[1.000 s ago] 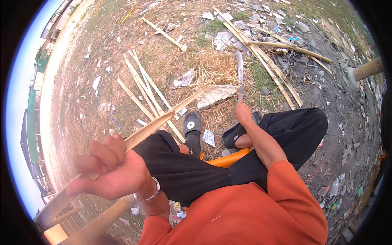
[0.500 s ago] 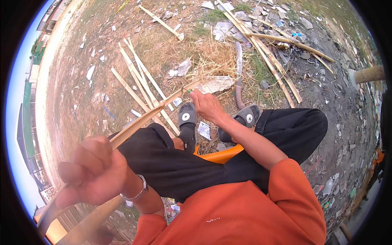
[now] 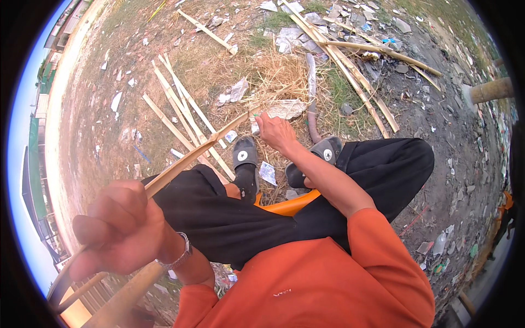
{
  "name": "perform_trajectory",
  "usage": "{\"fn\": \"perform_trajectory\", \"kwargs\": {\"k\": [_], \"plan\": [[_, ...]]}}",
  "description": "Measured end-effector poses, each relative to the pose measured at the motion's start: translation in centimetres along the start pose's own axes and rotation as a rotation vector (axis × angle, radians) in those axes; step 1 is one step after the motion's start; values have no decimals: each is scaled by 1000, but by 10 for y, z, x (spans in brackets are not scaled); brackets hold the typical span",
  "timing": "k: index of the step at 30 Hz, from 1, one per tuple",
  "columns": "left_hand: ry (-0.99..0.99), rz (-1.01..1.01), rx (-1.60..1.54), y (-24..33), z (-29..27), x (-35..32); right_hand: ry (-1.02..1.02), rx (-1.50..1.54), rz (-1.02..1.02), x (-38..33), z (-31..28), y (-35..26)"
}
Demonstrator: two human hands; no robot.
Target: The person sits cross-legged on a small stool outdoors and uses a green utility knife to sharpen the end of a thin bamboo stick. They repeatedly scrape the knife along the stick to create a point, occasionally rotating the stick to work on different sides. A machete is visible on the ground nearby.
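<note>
The left hand (image 3: pixel 123 224) curls closed around the near part of the bamboo strip (image 3: pixel 183 164), its wrist (image 3: pixel 174 252) below it. The right forearm (image 3: pixel 331 180) slants toward the strip's far end, where the right hand (image 3: pixel 278 133) bends its fingers (image 3: pixel 264 126); their exact hold is hard to tell.

The blurred left hand (image 3: pixel 123 227) hides part of the strip (image 3: pixel 180 165); at the right hand (image 3: pixel 278 133) a green bit (image 3: pixel 256 115) is too small to tell; dark rim crops a pole (image 3: pixel 492 91).
</note>
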State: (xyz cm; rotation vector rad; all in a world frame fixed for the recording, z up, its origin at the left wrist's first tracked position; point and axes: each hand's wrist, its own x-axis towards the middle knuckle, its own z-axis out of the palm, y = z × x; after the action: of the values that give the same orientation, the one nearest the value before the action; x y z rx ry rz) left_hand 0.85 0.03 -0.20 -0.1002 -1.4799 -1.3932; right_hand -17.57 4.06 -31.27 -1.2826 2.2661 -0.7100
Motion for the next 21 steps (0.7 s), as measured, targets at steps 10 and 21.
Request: {"fn": "perform_trajectory", "kwargs": {"k": [10, 21], "plan": [[92, 0, 68, 7, -10, -4, 4, -127, 239, -8, 19, 97], [-5, 27, 40, 1, -8, 1, 117, 410, -322, -26, -13, -33]]}}
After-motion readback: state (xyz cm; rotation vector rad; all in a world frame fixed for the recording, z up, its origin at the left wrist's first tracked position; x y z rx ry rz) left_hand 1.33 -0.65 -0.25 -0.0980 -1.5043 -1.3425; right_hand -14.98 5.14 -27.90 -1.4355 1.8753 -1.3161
